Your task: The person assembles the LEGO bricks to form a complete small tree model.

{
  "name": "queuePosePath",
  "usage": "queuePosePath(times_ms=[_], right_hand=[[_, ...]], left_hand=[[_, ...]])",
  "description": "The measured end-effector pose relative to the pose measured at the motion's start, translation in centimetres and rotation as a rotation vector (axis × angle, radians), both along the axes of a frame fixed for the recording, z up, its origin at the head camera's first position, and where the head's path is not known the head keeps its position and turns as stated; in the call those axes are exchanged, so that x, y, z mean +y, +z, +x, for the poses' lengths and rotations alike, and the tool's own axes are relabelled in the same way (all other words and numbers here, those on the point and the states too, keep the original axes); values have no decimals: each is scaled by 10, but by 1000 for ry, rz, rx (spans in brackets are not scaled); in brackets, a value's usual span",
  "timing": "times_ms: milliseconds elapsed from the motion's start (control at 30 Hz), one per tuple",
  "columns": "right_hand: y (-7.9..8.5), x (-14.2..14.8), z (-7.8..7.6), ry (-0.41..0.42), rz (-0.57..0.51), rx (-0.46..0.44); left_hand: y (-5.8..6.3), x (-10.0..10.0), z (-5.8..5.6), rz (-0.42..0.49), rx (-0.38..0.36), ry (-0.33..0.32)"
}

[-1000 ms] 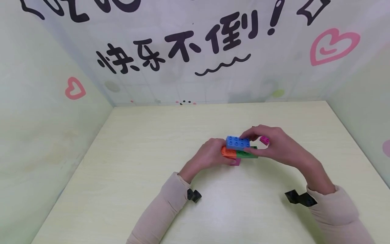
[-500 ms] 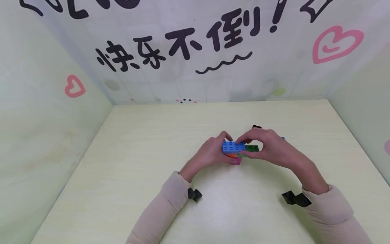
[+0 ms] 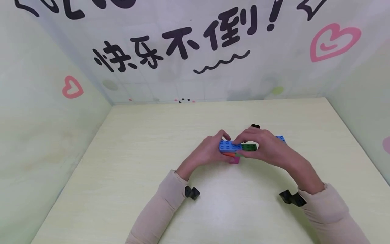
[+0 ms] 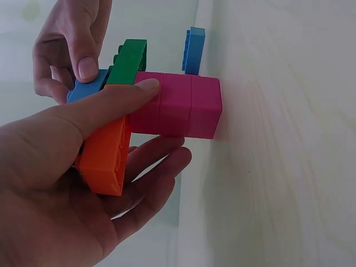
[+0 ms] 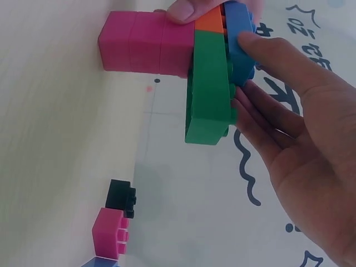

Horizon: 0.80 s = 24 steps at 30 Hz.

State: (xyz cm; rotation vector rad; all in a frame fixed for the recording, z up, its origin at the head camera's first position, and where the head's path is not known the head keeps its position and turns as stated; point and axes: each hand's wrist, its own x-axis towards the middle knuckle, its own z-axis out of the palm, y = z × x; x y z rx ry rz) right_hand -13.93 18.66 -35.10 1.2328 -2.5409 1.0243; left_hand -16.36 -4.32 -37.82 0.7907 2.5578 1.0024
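- Left hand (image 3: 210, 150): fingers grip the pink column (image 4: 178, 105) and orange brick (image 4: 103, 158); the column seems to stand on the tabletop (image 3: 122, 162).
- Right hand (image 3: 263, 147): fingers pinch the blue brick (image 3: 226, 146) between them, atop the orange brick and green brick (image 5: 210, 89).
- Beyond: black brick (image 5: 118, 194), loose pink brick (image 5: 107, 233).

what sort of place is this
Probably a small tabletop play or recording booth, judging by the pale table, the printed walls on three sides and the stacked toy bricks.
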Motion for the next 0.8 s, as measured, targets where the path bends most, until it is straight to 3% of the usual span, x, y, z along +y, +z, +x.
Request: queuePosePath(times_ms=[200,333,533,800], right_hand=[[2,0,2,-4,17,39],[3,0,1,-3,24,29],[2,0,-1,8,34,-55],[1,-1,2,-10,108,-145]], left_hand=[[0,4,2,-3,41,15],[7,0,3,13,29,-29],[25,-12,2,123,116,-114],[31,-11,4,105,146,-107]])
